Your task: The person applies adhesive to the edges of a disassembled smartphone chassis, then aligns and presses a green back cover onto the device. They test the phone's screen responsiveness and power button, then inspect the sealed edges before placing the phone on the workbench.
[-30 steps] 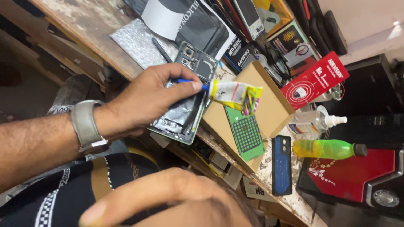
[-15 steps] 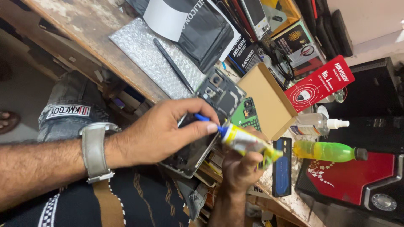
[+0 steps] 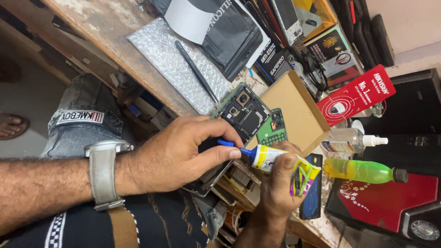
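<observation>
The glue tube (image 3: 280, 164) sits in my right hand (image 3: 275, 193), my fingers wrapped tight round its yellow, colourfully printed body, with the blue nozzle pointing left over the opened phone (image 3: 234, 124). My left hand (image 3: 179, 154) pinches the blue tip (image 3: 226, 143) between thumb and forefinger, closed narrow on it, and the hand lies across the phone's lower half. The phone rests at the edge of the worn wooden bench (image 3: 105, 27), its back off and camera parts showing. Just beside it lie a green circuit board (image 3: 272, 133) and a brown cardboard box (image 3: 294, 110). A black pry tool (image 3: 195, 69) lies on a sheet of bubble wrap (image 3: 165, 55). A green bottle (image 3: 363, 171) lies near my right hand.
</observation>
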